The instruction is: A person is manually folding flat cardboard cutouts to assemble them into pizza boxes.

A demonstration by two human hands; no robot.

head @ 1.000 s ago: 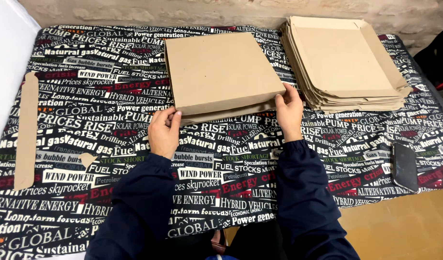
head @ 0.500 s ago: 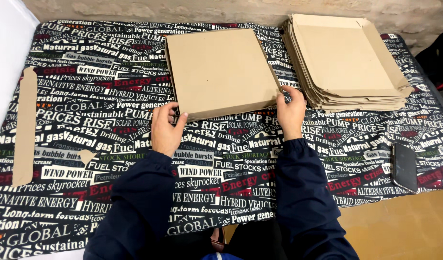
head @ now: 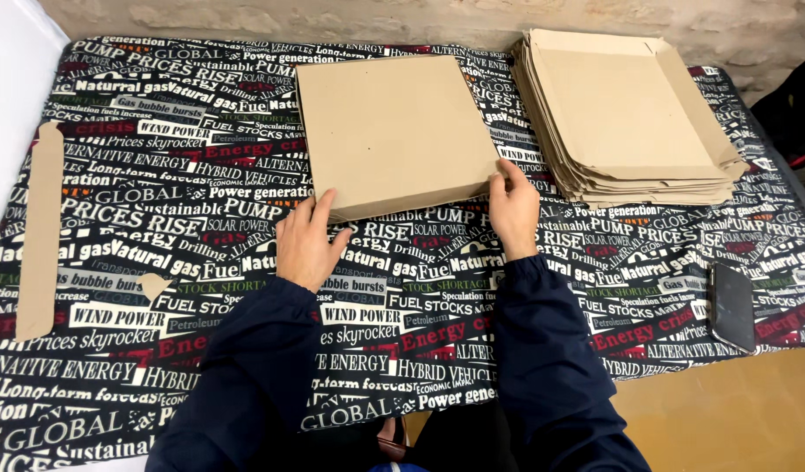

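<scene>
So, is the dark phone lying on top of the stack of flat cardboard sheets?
No, the dark phone lies on the printed cloth near the right edge, apart from the stack of cardboard sheets farther back.

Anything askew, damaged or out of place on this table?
Mostly tidy. The cardboard stack is fanned unevenly at its edges. A small cardboard scrap lies loose near the long strip. The flat box under both hands looks undamaged.

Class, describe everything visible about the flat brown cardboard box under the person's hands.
The flat brown cardboard box is squarish, plain and closed, lying flat on the black printed cloth, slightly turned. The left hand touches its near left corner, and the right hand its near right corner. A stack of unfolded cardboard sheets lies apart, to its right.
</scene>
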